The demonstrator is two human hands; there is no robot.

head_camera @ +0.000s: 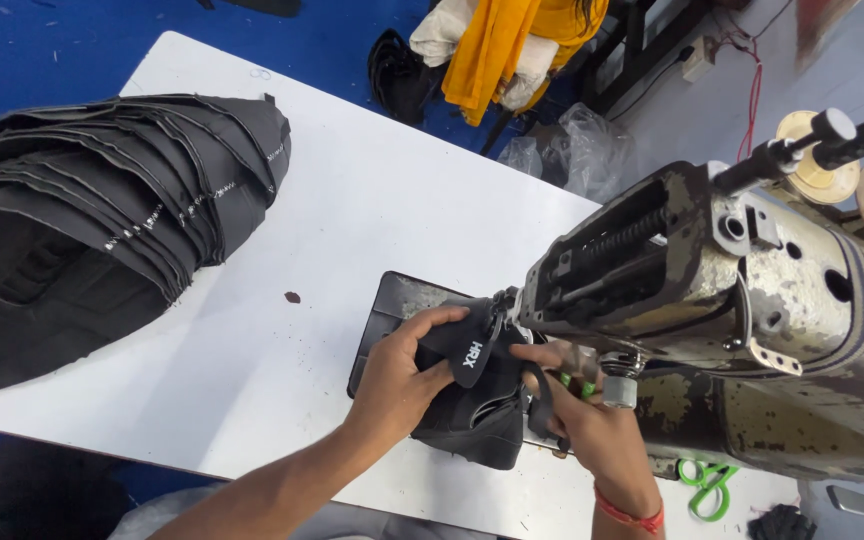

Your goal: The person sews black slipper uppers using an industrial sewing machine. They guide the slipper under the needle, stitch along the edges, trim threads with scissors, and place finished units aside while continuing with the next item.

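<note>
Black, soft and floppy, the shoe upper [477, 400] sits under the sewing machine [712, 300] head, left hand [402, 375] clamped on its edge, right hand [592, 420] pinching its strap, best held near the seam.

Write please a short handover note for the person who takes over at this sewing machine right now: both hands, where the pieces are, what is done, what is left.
Left hand: grips the black fabric piece from the left, thumb on top.
Right hand: holds the same piece from the right, fingers close under the sewing machine head.
The piece sits at the needle area, on the dark machine plate.
A stack of black pieces lies at the far left of the white table.
Green scissors lie right of the right hand.
Done or left: the stitching itself is hidden, so I cannot tell how far it is.
</note>
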